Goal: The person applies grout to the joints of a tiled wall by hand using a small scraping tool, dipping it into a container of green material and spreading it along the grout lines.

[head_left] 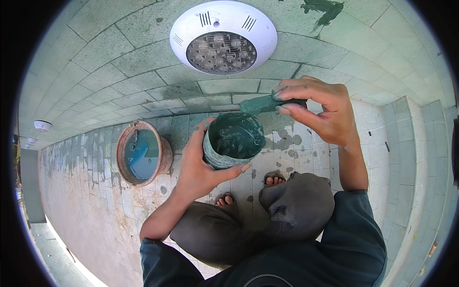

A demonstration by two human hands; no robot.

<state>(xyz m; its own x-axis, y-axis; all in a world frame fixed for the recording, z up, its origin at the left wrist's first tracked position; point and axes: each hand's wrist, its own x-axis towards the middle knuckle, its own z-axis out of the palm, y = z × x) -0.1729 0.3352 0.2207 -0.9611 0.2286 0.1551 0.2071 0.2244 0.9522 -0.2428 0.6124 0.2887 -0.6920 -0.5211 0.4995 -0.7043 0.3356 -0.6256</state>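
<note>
My left hand (203,167) is wrapped round a cylindrical tub (221,160), its outside smeared with green. Dark green paste (236,136) coats the inside of the tub, which tilts a little toward me. Between the thumb and fingers of my right hand (320,107) is a flat spreader (260,104) covered in the same green paste. Its blade points left, just over the tub's far rim. Whether it touches the rim I cannot tell. Green stains mark the fingertips of both hands.
A worn bucket (165,155) with water and something blue inside stands on the wet tiled floor (129,215) to the left. Ahead, a round white light (270,40) sits on the tiled wall, near a dark green smear (327,10). Tiled steps (401,158) rise at right.
</note>
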